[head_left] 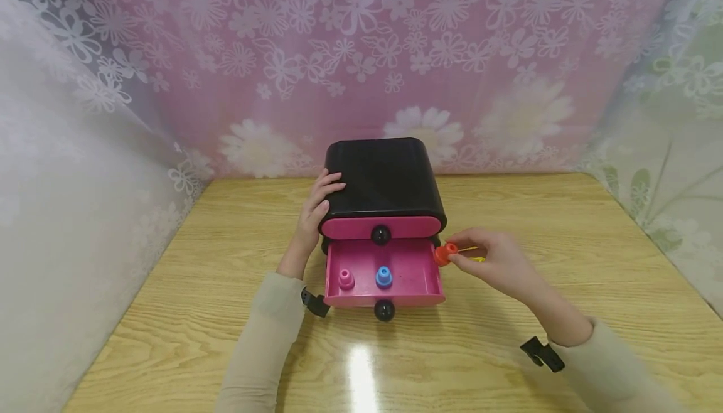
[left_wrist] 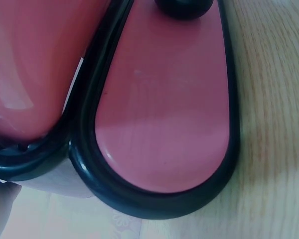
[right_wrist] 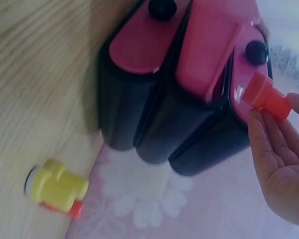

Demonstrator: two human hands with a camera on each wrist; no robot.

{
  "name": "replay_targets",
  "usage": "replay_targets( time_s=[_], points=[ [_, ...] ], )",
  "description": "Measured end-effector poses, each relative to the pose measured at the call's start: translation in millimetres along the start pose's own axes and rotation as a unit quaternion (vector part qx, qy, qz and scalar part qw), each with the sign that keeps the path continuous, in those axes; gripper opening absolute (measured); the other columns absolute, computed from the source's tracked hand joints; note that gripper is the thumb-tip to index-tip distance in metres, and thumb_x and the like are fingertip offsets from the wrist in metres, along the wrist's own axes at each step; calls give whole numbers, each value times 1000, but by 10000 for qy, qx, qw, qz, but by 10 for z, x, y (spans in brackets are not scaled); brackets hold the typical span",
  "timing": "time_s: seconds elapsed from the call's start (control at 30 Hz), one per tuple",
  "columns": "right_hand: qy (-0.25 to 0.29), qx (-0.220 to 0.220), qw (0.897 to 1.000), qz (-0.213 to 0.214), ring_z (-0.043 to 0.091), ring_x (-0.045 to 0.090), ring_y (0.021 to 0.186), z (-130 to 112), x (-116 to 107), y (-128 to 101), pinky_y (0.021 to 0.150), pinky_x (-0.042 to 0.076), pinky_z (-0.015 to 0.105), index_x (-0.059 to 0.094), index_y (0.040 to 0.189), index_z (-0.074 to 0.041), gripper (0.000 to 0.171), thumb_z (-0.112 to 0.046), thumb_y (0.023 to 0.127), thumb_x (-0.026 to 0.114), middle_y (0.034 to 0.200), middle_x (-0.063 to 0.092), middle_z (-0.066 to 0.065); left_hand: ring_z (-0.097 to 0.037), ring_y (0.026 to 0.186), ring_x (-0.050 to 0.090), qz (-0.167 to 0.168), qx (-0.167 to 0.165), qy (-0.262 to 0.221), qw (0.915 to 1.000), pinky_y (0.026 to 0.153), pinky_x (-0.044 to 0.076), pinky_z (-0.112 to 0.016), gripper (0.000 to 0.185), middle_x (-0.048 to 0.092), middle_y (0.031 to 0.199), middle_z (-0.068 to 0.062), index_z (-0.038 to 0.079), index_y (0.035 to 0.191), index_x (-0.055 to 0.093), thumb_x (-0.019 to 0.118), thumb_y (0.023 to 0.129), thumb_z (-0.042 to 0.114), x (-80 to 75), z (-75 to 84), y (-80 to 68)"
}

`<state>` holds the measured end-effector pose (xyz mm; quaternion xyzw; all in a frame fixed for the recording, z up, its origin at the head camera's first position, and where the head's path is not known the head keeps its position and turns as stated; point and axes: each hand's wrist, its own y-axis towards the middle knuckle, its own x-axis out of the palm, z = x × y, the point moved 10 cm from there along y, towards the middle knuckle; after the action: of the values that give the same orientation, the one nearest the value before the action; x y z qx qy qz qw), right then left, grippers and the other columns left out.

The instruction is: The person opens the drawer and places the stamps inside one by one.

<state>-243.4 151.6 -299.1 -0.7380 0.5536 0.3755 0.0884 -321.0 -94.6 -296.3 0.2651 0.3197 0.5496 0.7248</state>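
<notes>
A black drawer unit [head_left: 381, 174] with pink drawer fronts stands on the table, its middle drawer [head_left: 415, 275] pulled out. Inside that drawer a pink stepped plastic peg [head_left: 346, 279] and a blue stepped plastic peg [head_left: 384, 278] stand upright, apart from each other. My left hand [head_left: 316, 206] rests against the unit's left side, fingers laid over its top edge. Between thumb and fingers, my right hand [head_left: 497, 262] pinches a red stepped plastic peg [right_wrist: 265, 96] at the open drawer's right edge, tilted in the head view.
In the right wrist view, a yellow toy piece [right_wrist: 57, 185] with stubs lies on the table, a red piece [right_wrist: 75, 209] partly under it. The bottom drawer front [left_wrist: 164, 109] sits flush in its frame. Flowered cloth [head_left: 361, 55] hangs behind the table and along both sides.
</notes>
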Motion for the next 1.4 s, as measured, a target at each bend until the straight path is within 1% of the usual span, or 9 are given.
replay_targets(
  time_s=[0.2,0.33,0.47,0.57,0.77,1.0,1.17,1.3,1.4],
  points=[
    [249,-12,9987,-443,20,62,81,-3,270,89,68,50,26,63,99,0,24,-8,77,66,93,63,7,-32,131,9,-3,1,46,10000,104,6,-43,43,34,131,-26,-13,113,48,32,83,13,1,-1,-1],
    [226,-121,9981,-560,19,62,80,-30,388,130,69,50,27,64,98,-1,22,-6,76,66,90,63,4,-31,131,9,-3,16,74,10000,104,6,-42,44,35,131,-24,-12,113,49,32,84,16,0,-10,-5],
    [16,-352,9976,-603,16,61,77,-102,453,151,68,51,31,64,94,-2,20,-6,75,67,86,63,2,-30,131,10,15,37,90,10000,104,7,-42,46,35,131,-24,-12,113,49,33,86,21,-6,-17,-4],
    [-230,-389,9967,-672,13,59,75,-130,495,160,68,51,31,65,93,-4,19,-7,74,68,84,62,0,-32,131,10,33,73,87,9999,104,7,-42,47,35,131,-23,-12,113,49,33,87,23,-15,-28,-1],
    [-715,-333,9940,-761,10,53,69,-119,559,174,67,50,32,65,93,-7,20,-8,73,69,81,61,-4,-30,131,9,27,138,10,9999,104,6,-41,45,34,131,-26,-14,113,48,32,84,17,-13,4,6],
    [-1210,-459,9881,-828,11,50,64,-122,611,180,56,44,21,66,93,-9,22,-9,71,70,76,59,-7,-31,131,8,-19,79,-10,10000,104,5,-42,44,33,131,-27,-14,114,47,32,83,13,-2,11,6],
    [-1425,-591,9824,-1056,11,53,66,-149,663,181,59,45,20,66,90,-9,20,-9,70,70,76,62,-6,-29,132,9,25,75,62,9999,104,6,-41,44,34,131,-26,-14,113,48,32,83,14,-14,0,-11],
    [-1578,-692,9787,-1111,11,53,66,-179,681,183,60,46,21,66,88,-9,19,-10,70,71,76,62,-6,-30,131,9,16,94,47,9999,104,6,-41,44,34,131,-26,-14,113,48,32,83,14,-11,-3,-12],
    [-1664,-658,9773,-1138,11,53,66,-177,686,185,60,46,21,66,88,-9,19,-11,70,71,76,62,-6,-31,131,8,-14,88,-3,10000,104,6,-41,44,34,131,-26,-14,113,48,31,83,13,0,-1,-6]
  ],
)
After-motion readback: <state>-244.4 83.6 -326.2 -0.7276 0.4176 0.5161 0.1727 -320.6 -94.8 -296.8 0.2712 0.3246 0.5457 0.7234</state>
